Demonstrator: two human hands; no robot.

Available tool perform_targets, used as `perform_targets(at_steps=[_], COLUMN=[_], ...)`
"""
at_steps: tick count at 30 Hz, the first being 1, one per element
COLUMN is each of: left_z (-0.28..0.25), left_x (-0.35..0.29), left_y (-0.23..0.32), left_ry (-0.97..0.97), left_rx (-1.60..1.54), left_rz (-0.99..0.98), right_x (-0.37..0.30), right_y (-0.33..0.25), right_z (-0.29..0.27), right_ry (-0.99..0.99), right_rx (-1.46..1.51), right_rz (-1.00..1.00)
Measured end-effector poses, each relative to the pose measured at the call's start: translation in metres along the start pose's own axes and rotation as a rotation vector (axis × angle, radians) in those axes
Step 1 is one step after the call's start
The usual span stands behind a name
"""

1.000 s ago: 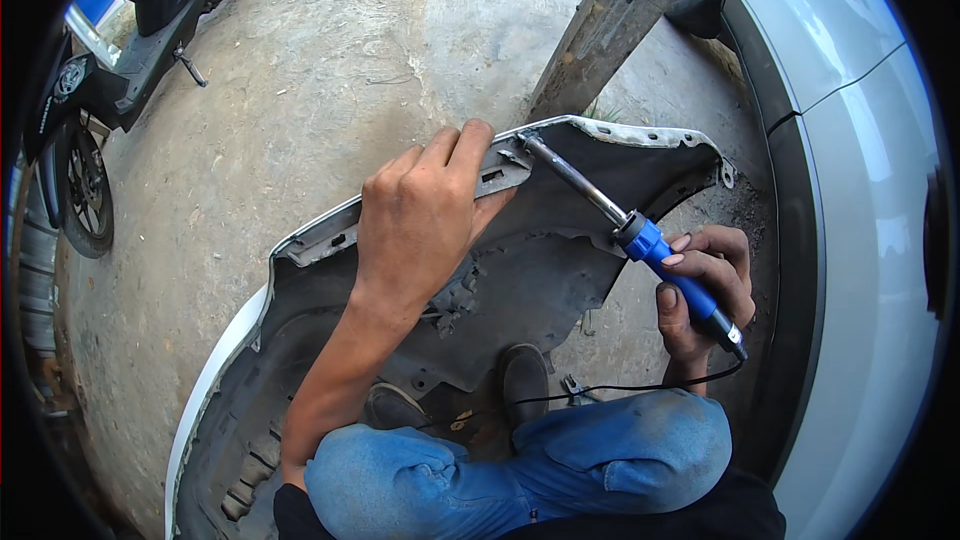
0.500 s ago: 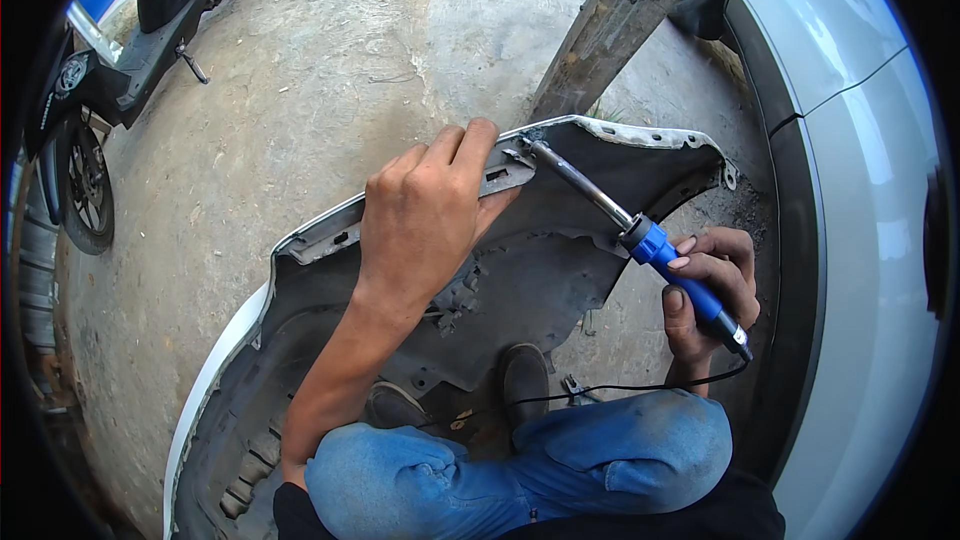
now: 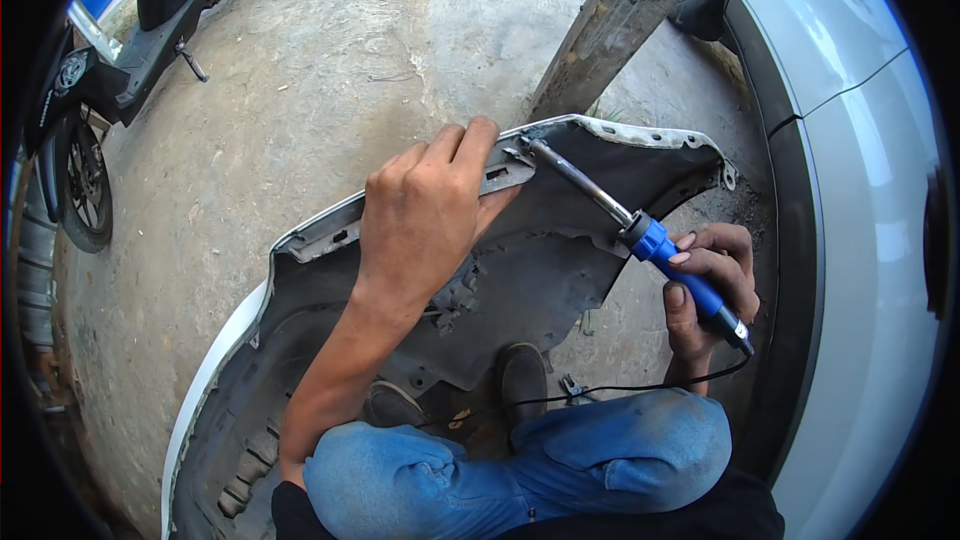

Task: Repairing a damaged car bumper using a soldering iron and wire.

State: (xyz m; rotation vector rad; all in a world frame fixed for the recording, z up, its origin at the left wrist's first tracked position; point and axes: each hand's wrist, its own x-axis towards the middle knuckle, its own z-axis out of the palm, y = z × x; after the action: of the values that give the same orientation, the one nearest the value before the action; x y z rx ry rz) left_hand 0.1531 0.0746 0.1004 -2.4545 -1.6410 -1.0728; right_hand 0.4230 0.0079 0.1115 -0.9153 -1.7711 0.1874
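A detached car bumper [image 3: 560, 270] lies inside-up on the concrete in front of me, grey inside with a white outer skin. My left hand [image 3: 425, 210] presses flat on its upper rim, fingers curled over the edge. My right hand [image 3: 708, 285] grips the blue handle of a corded soldering iron [image 3: 640, 235]. Its long metal shaft runs up and left, and the tip touches the bumper rim right beside my left fingertips. A black cord trails from the handle across my knee.
A silver car [image 3: 860, 200] stands close on the right, its wheel at the top. A wooden post [image 3: 610, 25] leans behind the bumper. A black scooter [image 3: 110, 80] is parked at the upper left. My jeans-clad knees and shoes sit inside the bumper's curve.
The iron's tip has shifted slightly left along the rim toward my left fingers. My left hand stays pressed on the bumper edge.
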Motion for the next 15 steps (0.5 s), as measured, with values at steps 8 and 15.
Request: perform_targets(at_steps=[8, 15], left_z=[-0.0001, 0.0008], left_x=[0.0003, 0.0011], left_y=[0.0004, 0.0012], left_ry=[-0.002, -0.004], left_rx=[0.006, 0.008], left_rz=[0.000, -0.004], right_x=[0.0012, 0.0008], right_y=[0.0011, 0.0013], right_z=[-0.0024, -0.0055], right_ry=[0.012, -0.001], right_rx=[0.011, 0.043], right_rz=[0.008, 0.011])
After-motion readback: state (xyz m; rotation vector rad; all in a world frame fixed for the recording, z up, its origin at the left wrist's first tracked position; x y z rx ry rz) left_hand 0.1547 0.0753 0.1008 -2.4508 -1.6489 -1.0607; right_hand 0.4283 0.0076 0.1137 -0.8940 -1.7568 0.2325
